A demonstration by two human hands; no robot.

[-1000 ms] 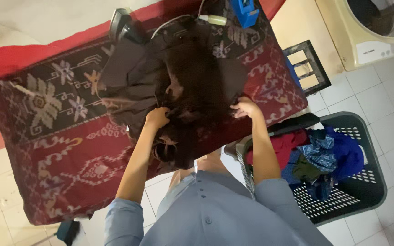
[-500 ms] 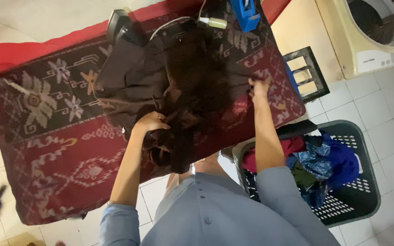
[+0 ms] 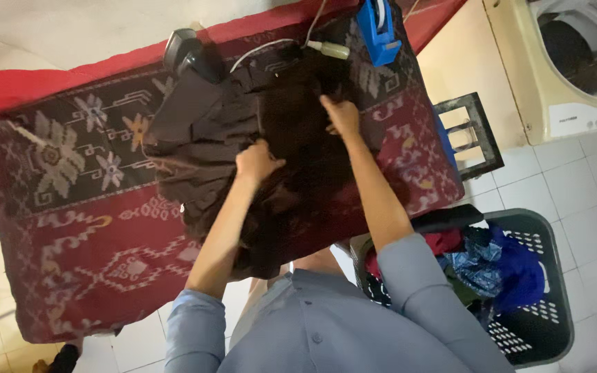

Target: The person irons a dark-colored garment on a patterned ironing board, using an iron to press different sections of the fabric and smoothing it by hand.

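Note:
A dark brown garment [image 3: 291,173] lies spread and bunched on a table covered by a red and black patterned cloth [image 3: 70,228]. My left hand [image 3: 257,162] grips a fold near the garment's middle. Farther up, my right hand [image 3: 342,116] presses flat on the upper part of the garment, fingers spread. My grey-blue sleeves show at the bottom of the view.
A clothes iron [image 3: 186,54] with a white cord lies at the table's far edge, next to a blue object [image 3: 378,27]. A dark laundry basket [image 3: 530,331] with red and blue clothes stands at right. A washing machine [image 3: 575,62] and a small black stool [image 3: 468,135] are beyond.
My right hand has moved from the garment's right edge up and inward onto its upper part. My left hand shifted slightly farther up the fabric.

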